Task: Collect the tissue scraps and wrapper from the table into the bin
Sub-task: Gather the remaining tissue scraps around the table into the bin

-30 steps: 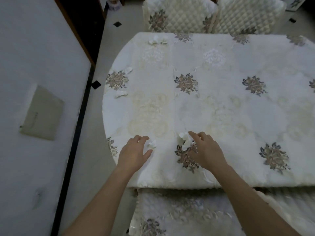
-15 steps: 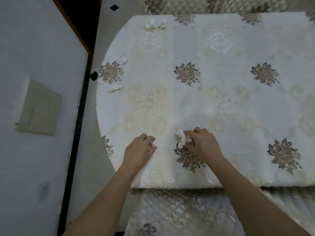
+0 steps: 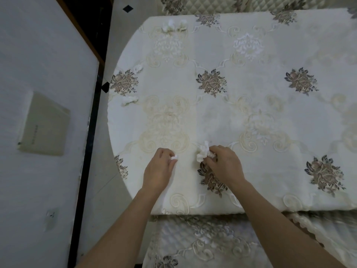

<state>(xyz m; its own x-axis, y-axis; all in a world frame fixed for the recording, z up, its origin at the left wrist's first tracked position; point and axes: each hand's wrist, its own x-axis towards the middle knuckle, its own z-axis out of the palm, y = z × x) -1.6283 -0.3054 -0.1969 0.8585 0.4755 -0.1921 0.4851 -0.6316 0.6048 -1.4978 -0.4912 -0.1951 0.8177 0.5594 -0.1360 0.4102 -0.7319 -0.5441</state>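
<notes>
My left hand [image 3: 159, 168] rests near the table's front edge, fingers closed on a small white tissue scrap [image 3: 174, 157]. A short way to its right, my right hand [image 3: 225, 164] pinches a larger crumpled tissue scrap [image 3: 202, 151] just above the cloth. More white scraps lie farther off: one at the left edge [image 3: 129, 100], one beside a flower print [image 3: 138, 68], and a pair at the far left corner [image 3: 173, 26]. No bin or wrapper is in view.
The table [image 3: 251, 117] wears a cream embroidered cloth with brown flower prints. Quilted chair backs [image 3: 202, 3] stand at the far side; a cushioned seat [image 3: 202, 244] is just below me. A white wall panel [image 3: 42, 132] and a dark floor strip run along the left.
Both hands closed on their scraps: the left took up the small piece, the right gathered the larger one. My view shifted forward over the table.
</notes>
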